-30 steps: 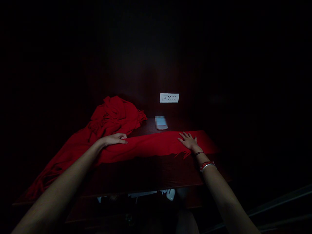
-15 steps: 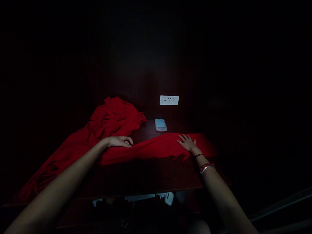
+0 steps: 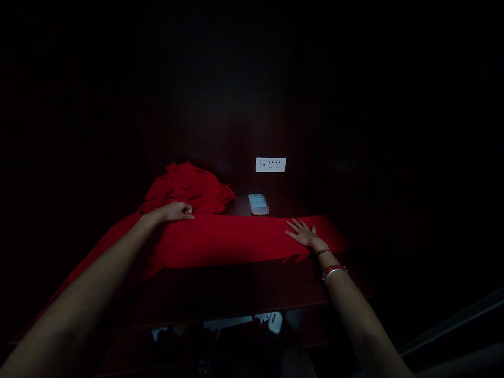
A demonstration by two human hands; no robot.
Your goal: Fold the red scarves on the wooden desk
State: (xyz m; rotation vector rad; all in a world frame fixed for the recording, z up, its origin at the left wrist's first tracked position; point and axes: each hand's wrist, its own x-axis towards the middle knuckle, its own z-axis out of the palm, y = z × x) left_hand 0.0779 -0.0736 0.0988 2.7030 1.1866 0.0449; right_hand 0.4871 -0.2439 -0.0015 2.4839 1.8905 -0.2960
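Looks to me like the flattening-out step. The red cloth (image 3: 228,239) lies in a long, pretty smooth strip across the dark worktop (image 3: 244,286), and there's a rumpled red heap (image 3: 197,186) behind it, can't tell if it's the same piece. Left hand (image 3: 183,211) has the far edge pinched, right hand (image 3: 302,233) is spread wide on top. Imo the next move calls for a gentle sideways pull, right palm as anchor.

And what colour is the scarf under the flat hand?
Red; the fringed scarf shows best in the head view.
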